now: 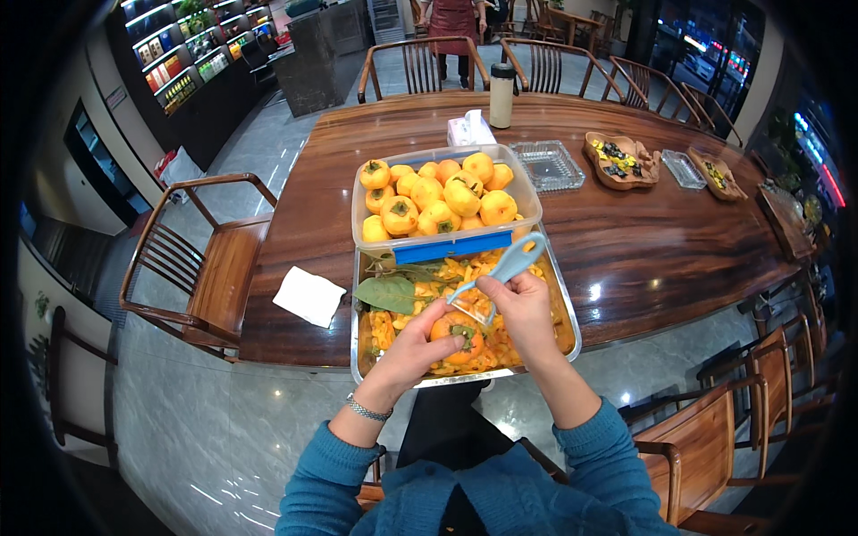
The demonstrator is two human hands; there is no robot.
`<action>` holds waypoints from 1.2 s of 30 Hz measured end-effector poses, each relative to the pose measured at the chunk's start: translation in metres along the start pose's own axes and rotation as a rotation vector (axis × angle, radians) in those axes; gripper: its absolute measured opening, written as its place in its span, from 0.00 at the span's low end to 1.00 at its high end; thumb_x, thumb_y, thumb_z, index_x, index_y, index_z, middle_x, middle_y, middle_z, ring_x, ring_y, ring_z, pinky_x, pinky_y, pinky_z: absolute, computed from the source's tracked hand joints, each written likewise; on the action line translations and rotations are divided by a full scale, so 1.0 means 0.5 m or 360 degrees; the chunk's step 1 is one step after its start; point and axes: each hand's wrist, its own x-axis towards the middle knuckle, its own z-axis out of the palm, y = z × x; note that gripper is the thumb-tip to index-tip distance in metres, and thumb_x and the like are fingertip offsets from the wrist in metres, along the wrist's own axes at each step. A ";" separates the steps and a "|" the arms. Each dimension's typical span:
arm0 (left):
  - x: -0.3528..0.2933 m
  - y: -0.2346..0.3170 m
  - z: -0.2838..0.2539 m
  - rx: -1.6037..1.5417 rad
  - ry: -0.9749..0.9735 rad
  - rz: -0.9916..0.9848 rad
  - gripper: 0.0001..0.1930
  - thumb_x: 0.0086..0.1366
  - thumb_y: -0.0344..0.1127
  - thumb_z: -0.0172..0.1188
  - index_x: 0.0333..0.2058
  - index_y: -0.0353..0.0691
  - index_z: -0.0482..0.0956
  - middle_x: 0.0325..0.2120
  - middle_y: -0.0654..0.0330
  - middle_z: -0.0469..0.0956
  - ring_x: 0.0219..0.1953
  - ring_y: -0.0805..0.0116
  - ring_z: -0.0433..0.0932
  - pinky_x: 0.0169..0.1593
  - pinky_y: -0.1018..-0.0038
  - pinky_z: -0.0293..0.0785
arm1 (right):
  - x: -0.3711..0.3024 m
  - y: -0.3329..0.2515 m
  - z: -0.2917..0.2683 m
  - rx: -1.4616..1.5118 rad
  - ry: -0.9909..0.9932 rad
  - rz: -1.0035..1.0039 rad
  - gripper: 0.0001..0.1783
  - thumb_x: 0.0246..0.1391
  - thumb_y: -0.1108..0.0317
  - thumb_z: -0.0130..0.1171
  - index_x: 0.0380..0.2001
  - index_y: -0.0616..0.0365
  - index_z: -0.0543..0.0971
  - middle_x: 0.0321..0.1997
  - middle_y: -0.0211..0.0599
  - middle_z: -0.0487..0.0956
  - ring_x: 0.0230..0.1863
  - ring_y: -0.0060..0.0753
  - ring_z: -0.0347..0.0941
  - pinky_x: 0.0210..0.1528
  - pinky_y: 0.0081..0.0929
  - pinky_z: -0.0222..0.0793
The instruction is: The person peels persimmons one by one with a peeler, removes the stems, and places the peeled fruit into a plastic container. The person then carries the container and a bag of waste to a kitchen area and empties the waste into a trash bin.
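Note:
An orange persimmon (466,347) with its green-brown stem cap is gripped in my left hand (414,344), above a metal tray. Closed round a light blue peeler (514,261), my right hand (523,314) brings the blade end close to the fruit's far side; whether it touches I cannot tell. Orange peelings (384,329) and a large green leaf (386,294) lie in the metal tray (572,314). At the tray's far end stands a clear plastic tub (359,210), heaped with yellow-orange persimmons (427,191) that look peeled.
A white napkin (309,296) lies left of the tray on the wooden table (626,277). Beyond the tub stand a tissue box (470,130), a bottle (502,96), a glass dish (547,166) and a wooden snack bowl (622,162). Chairs surround the table; a person in a red apron (453,22) stands behind.

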 end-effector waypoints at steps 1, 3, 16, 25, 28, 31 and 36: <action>0.001 -0.003 0.002 -0.0061 -0.0019 -0.0032 0.22 0.57 0.25 0.55 0.51 0.35 0.63 0.43 0.64 0.68 0.45 0.79 0.66 0.48 0.82 0.65 | -0.001 -0.003 0.002 -0.0020 -0.0001 0.0009 0.07 0.49 0.69 0.63 0.24 0.60 0.77 0.18 0.18 0.68 0.19 0.09 0.58 0.21 0.13 0.52; 0.003 -0.005 0.005 -0.0065 0.0012 0.0027 0.21 0.57 0.25 0.55 0.49 0.35 0.64 0.42 0.65 0.68 0.44 0.80 0.66 0.47 0.82 0.65 | -0.004 -0.009 0.007 0.0000 0.0007 -0.0012 0.07 0.49 0.69 0.62 0.25 0.60 0.76 0.19 0.19 0.70 0.20 0.09 0.59 0.21 0.13 0.53; -0.014 0.020 0.039 0.1419 0.0216 0.0831 0.26 0.52 0.27 0.57 0.52 0.37 0.66 0.43 0.52 0.70 0.45 0.61 0.72 0.49 0.71 0.68 | -0.013 -0.003 0.019 -0.0233 0.0178 -0.0412 0.07 0.56 0.68 0.54 0.28 0.61 0.73 0.21 0.26 0.72 0.22 0.16 0.65 0.25 0.18 0.60; -0.005 0.006 0.022 0.1422 0.0171 0.0613 0.24 0.54 0.33 0.58 0.51 0.38 0.68 0.41 0.54 0.70 0.43 0.59 0.72 0.47 0.72 0.68 | 0.007 -0.012 -0.002 0.0173 0.0134 -0.0196 0.10 0.58 0.69 0.51 0.35 0.66 0.75 0.32 0.34 0.78 0.33 0.21 0.73 0.39 0.20 0.69; 0.001 0.009 0.021 0.0564 0.0139 0.0249 0.20 0.59 0.34 0.56 0.50 0.38 0.69 0.40 0.62 0.71 0.42 0.71 0.71 0.46 0.75 0.67 | -0.003 -0.013 0.006 0.0090 0.0077 -0.0229 0.10 0.58 0.69 0.51 0.36 0.66 0.76 0.33 0.35 0.78 0.35 0.22 0.74 0.41 0.21 0.69; 0.017 0.018 0.020 -0.0170 0.0174 -0.0003 0.17 0.63 0.33 0.52 0.50 0.38 0.69 0.40 0.67 0.71 0.42 0.80 0.67 0.47 0.79 0.65 | -0.018 -0.012 0.014 0.0129 -0.0044 -0.0164 0.11 0.58 0.68 0.52 0.37 0.67 0.76 0.33 0.34 0.78 0.37 0.23 0.74 0.42 0.21 0.69; 0.019 0.026 0.015 -0.0174 -0.0019 0.0037 0.14 0.64 0.33 0.52 0.47 0.37 0.72 0.39 0.68 0.71 0.42 0.82 0.66 0.47 0.83 0.62 | -0.011 -0.009 0.002 0.0331 -0.0167 -0.0014 0.14 0.58 0.63 0.52 0.35 0.67 0.77 0.30 0.31 0.77 0.34 0.19 0.70 0.38 0.17 0.65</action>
